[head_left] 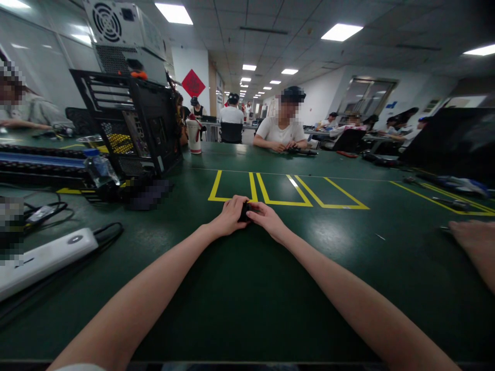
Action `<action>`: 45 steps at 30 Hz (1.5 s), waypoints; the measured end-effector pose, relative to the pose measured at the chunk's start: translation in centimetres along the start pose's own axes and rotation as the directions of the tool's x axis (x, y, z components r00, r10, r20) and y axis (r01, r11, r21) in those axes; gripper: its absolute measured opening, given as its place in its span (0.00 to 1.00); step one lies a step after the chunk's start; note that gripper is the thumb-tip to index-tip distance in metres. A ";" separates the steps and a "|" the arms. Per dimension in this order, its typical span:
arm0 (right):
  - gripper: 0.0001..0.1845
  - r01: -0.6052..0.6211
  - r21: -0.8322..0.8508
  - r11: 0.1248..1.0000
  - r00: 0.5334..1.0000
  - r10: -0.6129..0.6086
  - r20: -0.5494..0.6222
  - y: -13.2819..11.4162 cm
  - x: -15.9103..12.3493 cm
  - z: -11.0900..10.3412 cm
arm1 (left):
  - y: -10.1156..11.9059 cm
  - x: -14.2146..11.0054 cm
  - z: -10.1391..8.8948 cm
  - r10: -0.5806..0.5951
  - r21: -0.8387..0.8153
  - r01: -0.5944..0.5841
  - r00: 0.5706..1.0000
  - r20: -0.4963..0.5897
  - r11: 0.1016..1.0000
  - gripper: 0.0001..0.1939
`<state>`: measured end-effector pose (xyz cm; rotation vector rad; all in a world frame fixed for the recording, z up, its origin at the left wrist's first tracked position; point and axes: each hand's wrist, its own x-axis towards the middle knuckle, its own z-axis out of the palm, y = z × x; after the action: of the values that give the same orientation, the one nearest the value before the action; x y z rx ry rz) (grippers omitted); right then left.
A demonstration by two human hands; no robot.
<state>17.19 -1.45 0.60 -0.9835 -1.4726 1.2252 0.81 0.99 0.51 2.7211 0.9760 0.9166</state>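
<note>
Near the middle of the green table, my left hand is closed around a small black object. From the other side, the fingers of my right hand press against the same object. Most of it is hidden between my fingers, so its kind cannot be made out. Both hands rest low over the table, just in front of the yellow tape outlines.
At the left stand an open black computer case, a bottle and a white power strip. A white cup stands farther back. Another person's hand lies at the right edge, near tools. A co-worker sits opposite.
</note>
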 end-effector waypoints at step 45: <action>0.17 0.123 0.013 0.992 0.992 -0.123 0.027 0.2 -0.3 0.2 | 0.6 0.3 -0.8 -0.074 -0.045 0.078 0.994 0.084 0.996 0.26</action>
<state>17.07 -1.79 0.32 -0.8577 -1.5232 1.1612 0.88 0.66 1.44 2.6393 1.0211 0.7979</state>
